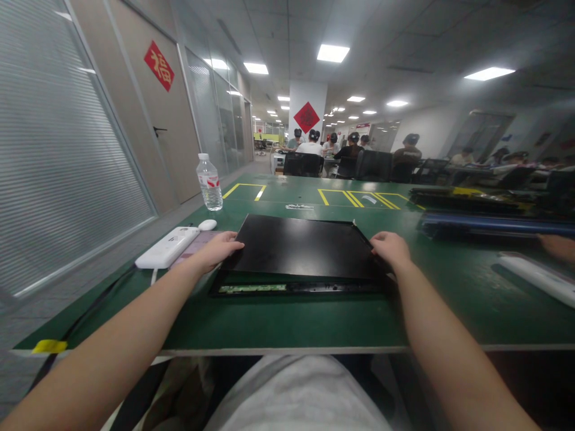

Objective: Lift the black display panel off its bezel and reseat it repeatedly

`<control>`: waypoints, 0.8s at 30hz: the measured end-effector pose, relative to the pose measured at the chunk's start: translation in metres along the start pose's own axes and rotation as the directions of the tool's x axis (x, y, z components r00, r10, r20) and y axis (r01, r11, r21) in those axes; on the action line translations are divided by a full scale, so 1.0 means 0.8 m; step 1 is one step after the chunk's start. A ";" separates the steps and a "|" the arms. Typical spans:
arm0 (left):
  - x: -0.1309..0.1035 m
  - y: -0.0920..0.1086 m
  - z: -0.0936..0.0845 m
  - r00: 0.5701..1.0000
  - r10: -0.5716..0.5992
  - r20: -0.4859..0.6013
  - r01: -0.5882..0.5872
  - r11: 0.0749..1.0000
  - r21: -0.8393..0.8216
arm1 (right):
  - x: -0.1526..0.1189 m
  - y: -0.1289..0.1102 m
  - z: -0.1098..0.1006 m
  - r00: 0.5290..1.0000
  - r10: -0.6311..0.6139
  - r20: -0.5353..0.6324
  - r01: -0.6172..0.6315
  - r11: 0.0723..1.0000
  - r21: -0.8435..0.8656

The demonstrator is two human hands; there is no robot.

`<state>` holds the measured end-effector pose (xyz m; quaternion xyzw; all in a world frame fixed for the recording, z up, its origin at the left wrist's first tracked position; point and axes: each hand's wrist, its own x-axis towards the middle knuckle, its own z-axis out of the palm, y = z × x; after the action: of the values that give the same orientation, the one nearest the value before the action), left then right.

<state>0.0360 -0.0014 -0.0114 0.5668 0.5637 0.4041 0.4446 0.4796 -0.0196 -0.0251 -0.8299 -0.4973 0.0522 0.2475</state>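
A flat black display panel [305,245] lies over a shallow black frame [332,288] on the green table. The panel's near edge sits a little above the frame's near side, where a green circuit board strip [254,288] shows. With thumb on top, my left hand [219,248] grips the panel's left edge. My right hand [390,248] pinches the right edge, its fingertips partly hidden behind the rim. Most of the frame's inside is covered by the panel.
A water bottle [209,182], a white power bank [167,247] and a white rounded case [207,225] stand left on the green table [287,326]. Dark flat parts [467,200] are stacked at right, near another person's hand [557,246]. People sit farther back.
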 end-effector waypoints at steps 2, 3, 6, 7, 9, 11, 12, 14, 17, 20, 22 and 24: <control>0.000 0.000 0.000 1.000 0.006 -0.003 -0.006 1.000 0.004 | 0.000 0.000 0.001 1.000 -0.001 -0.007 0.001 1.000 -0.008; -0.001 -0.001 0.001 1.000 0.005 0.000 -0.005 1.000 0.005 | 0.000 0.000 0.001 1.000 -0.002 -0.009 0.001 1.000 -0.015; -0.001 -0.002 0.001 1.000 0.003 0.001 -0.003 1.000 0.006 | 0.000 0.001 0.002 1.000 -0.003 -0.011 0.003 1.000 -0.030; -0.001 -0.002 0.001 1.000 0.003 0.000 -0.003 1.000 0.003 | 0.000 0.001 0.001 1.000 -0.002 -0.012 0.002 1.000 -0.031; 0.000 -0.002 0.001 1.000 0.003 0.001 -0.003 1.000 -0.009 | 0.001 0.001 0.001 1.000 -0.004 -0.012 0.003 1.000 -0.029; 0.000 -0.002 0.001 1.000 0.001 0.004 -0.001 1.000 -0.015 | 0.001 0.000 0.001 1.000 -0.006 -0.001 0.006 1.000 -0.030; -0.001 -0.002 0.000 1.000 0.001 0.001 -0.001 1.000 -0.013 | 0.001 0.000 0.000 1.000 -0.009 0.007 0.009 0.999 -0.034; -0.001 -0.001 0.000 1.000 0.001 -0.002 -0.001 1.000 -0.003 | 0.001 -0.001 0.000 1.000 -0.013 0.016 0.013 0.999 -0.049; -0.003 0.001 0.001 1.000 0.003 -0.010 -0.003 1.000 0.001 | 0.002 -0.001 0.000 1.000 -0.020 0.024 0.021 0.998 -0.057; -0.004 0.002 0.002 1.000 -0.006 -0.013 0.006 1.000 -0.014 | 0.002 0.000 -0.001 0.999 -0.027 0.034 0.028 0.999 -0.039; -0.003 0.003 0.003 0.999 -0.028 -0.020 0.027 0.999 -0.037 | 0.001 0.001 -0.001 0.999 -0.030 0.039 0.031 0.999 -0.025; -0.002 0.002 0.004 0.998 -0.048 -0.044 0.046 0.997 -0.059 | 0.001 0.001 -0.001 0.999 -0.028 0.039 0.029 0.999 -0.020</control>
<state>0.0392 -0.0031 -0.0104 0.5311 0.5750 0.4222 0.4573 0.4807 -0.0198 -0.0250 -0.8241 -0.5142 0.0597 0.2302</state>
